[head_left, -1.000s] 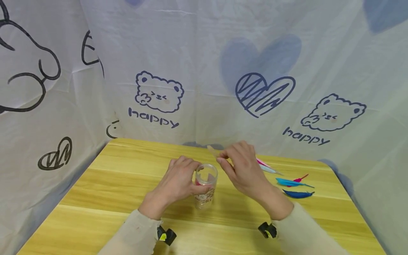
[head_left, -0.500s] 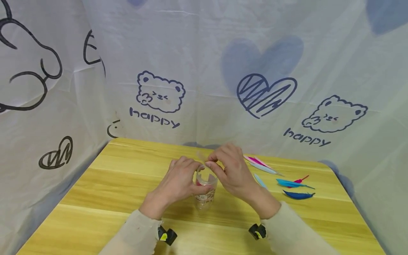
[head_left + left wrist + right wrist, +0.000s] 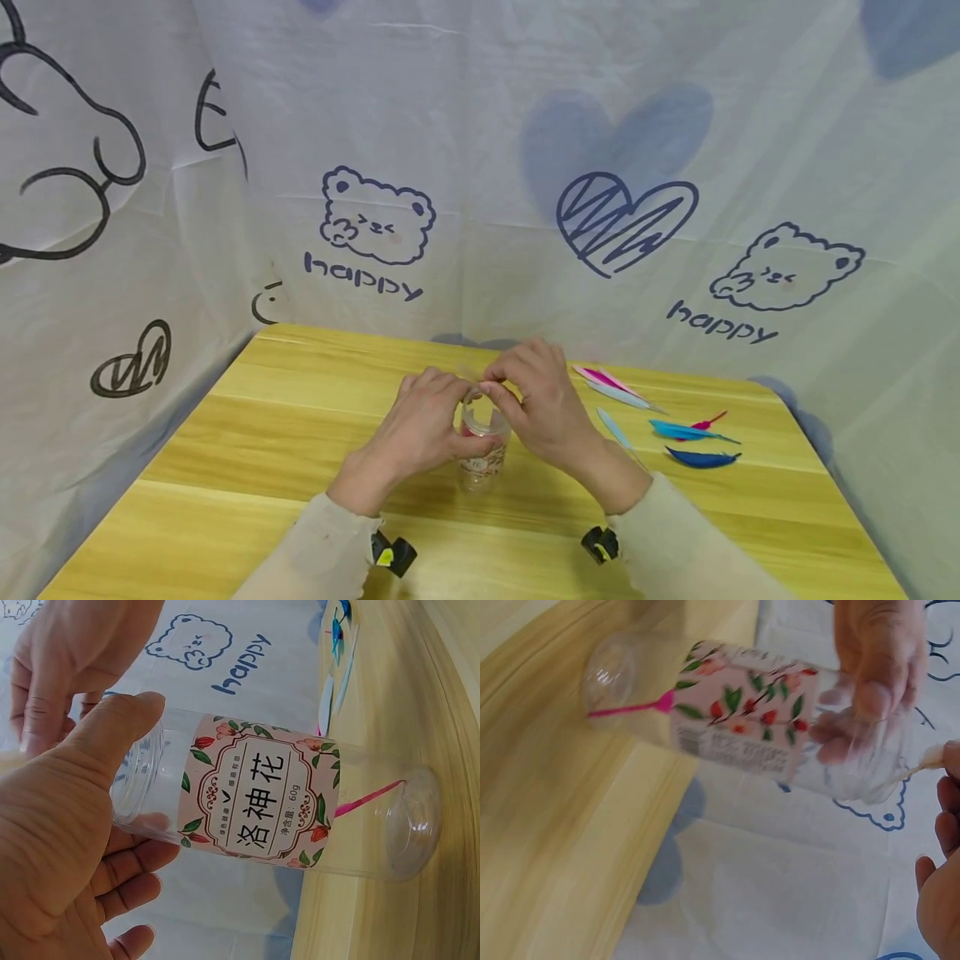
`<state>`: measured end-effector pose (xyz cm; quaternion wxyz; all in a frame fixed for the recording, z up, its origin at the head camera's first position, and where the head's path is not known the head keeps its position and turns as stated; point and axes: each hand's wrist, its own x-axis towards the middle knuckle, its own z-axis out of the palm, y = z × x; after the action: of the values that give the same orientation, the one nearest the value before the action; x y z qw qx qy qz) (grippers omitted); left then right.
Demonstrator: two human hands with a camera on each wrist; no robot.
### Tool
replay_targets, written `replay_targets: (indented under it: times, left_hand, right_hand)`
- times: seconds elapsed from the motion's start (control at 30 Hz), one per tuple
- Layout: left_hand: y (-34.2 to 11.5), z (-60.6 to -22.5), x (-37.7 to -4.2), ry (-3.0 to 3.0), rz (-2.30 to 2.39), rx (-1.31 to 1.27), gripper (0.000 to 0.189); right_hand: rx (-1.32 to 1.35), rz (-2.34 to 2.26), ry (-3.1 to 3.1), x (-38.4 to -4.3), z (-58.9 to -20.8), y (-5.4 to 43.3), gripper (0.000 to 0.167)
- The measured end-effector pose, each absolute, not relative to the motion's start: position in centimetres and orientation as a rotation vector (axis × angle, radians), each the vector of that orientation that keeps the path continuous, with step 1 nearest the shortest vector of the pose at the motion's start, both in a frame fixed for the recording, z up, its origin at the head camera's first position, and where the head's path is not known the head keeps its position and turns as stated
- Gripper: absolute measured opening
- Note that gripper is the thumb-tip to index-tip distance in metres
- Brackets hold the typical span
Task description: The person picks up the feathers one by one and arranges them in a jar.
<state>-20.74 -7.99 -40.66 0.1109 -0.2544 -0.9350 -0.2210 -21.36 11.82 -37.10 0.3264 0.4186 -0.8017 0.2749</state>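
My left hand (image 3: 420,429) holds a clear plastic jar (image 3: 259,791) near its mouth, thumb on one side and fingers on the other. The jar stands upright on the table and wears a pink flower-patterned label. A magenta feather (image 3: 634,707) is inside it, the shaft reaching to the bottom; its upper part is hidden behind the label. My right hand (image 3: 536,408) is over the jar's mouth, pinching a pale cream feather (image 3: 933,759) between thumb and forefinger. In the right wrist view, that feather's thin shaft points at the open rim.
Right of the hands lie loose feathers: a light blue one (image 3: 615,427), a pink one (image 3: 603,379), a pale blue one (image 3: 624,395), a bright blue one (image 3: 686,430) over a magenta one, and a dark blue one (image 3: 702,458). A printed cloth (image 3: 480,250) hangs behind the wood-grain table (image 3: 247,467).
My right hand has moved left and slightly down with the cream feather, from beside the jar to its mouth. The light blue feather has come out from behind that arm. My left hand stays put.
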Motion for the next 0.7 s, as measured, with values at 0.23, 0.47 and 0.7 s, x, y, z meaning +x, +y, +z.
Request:
replay_targets:
  times: [0.23,0.47,0.7]
  left_hand:
    - [-8.0,-40.6,-20.7,-2.747,-0.658,-0.754,0.066]
    - [-7.9,-40.6,-20.7,-2.750,-0.654,-0.748,0.064]
    - [-8.0,-40.5,-20.6,-2.745,-0.634,-0.749,0.066]
  right_hand:
    - [1.116,0.393,-2.114,-21.7,-37.9,12.7,0.011]
    - [1.092,0.301,-2.150,-21.5,-38.6,13.1,0.008]
    - [1.087,0.182,-2.134,-21.4,-38.4,13.0,0.005]
